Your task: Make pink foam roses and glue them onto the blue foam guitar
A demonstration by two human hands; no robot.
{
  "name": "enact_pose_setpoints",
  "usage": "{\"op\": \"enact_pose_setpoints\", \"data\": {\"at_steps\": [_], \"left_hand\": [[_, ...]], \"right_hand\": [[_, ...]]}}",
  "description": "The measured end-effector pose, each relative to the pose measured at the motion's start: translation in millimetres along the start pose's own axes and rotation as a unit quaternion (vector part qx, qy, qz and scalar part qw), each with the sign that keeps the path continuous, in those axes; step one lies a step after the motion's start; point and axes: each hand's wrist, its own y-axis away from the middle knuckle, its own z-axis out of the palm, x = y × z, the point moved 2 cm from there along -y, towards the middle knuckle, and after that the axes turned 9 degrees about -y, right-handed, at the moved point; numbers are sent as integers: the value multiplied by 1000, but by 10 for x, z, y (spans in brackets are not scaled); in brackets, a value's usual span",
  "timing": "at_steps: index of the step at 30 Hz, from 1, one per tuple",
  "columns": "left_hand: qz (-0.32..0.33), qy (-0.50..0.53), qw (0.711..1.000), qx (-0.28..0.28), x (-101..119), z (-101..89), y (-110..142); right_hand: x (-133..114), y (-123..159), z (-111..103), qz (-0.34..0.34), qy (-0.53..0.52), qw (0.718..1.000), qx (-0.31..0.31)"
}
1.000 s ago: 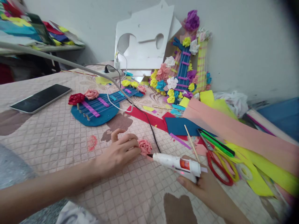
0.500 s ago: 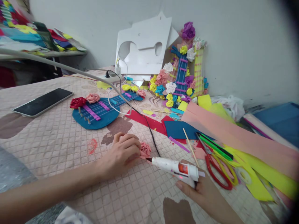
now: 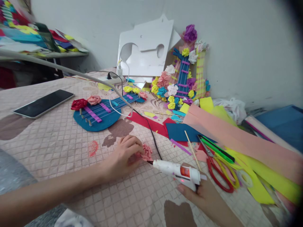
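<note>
Between the fingers of my left hand (image 3: 126,154) is a pink crepe-paper flower (image 3: 147,152), held low over the quilted cloth. My right hand (image 3: 202,192) grips a white hot glue gun (image 3: 176,170) with a small red light lit on it. Its dark nozzle points left and reaches the underside of the flower; whether glue is coming out I cannot tell. Behind my left hand lies a blue paper guitar (image 3: 99,121) with strings, purple strips and red, pink and yellow paper flowers along its edge.
Red-handled scissors (image 3: 220,175), a green cutter (image 3: 219,149) and a wooden stick (image 3: 192,148) lie to the right among crepe-paper strips (image 3: 236,129). A phone (image 3: 44,103) rests at the left. A black cord (image 3: 151,129) crosses the cloth. Decorated guitars (image 3: 183,75) lean on the wall.
The fingers of my left hand have curled in closer around the pink flower. The glue gun stays at the flower with its nozzle in almost the same place.
</note>
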Motion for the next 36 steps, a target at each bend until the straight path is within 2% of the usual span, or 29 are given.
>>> {"op": "enact_pose_setpoints", "data": {"at_steps": [4,9,13,16,20,27,31,36], "left_hand": [[8,47,999,0,6,7,-8],[21,105,994,6,-4,43,-12],[13,104,995,2,-18,50,-6],[11,94,995,11,-24,41,-9],[24,85,996,18,-31,45,-17],[28,91,995,9,-43,50,-25],[29,90,996,6,-38,37,-24],[25,94,995,11,-37,39,-24]], "right_hand": [[0,2,-20,-5,-13,1000,4],[-12,-46,-120,-40,-29,998,43],[-35,-208,-276,-20,-8,993,116],[-66,-471,-416,-24,8,984,177],[-55,-995,-550,-61,-24,977,201],[121,-1877,-525,-82,15,968,235],[126,-2144,-435,-98,35,962,252],[118,-2244,-362,-108,58,958,259]]}}
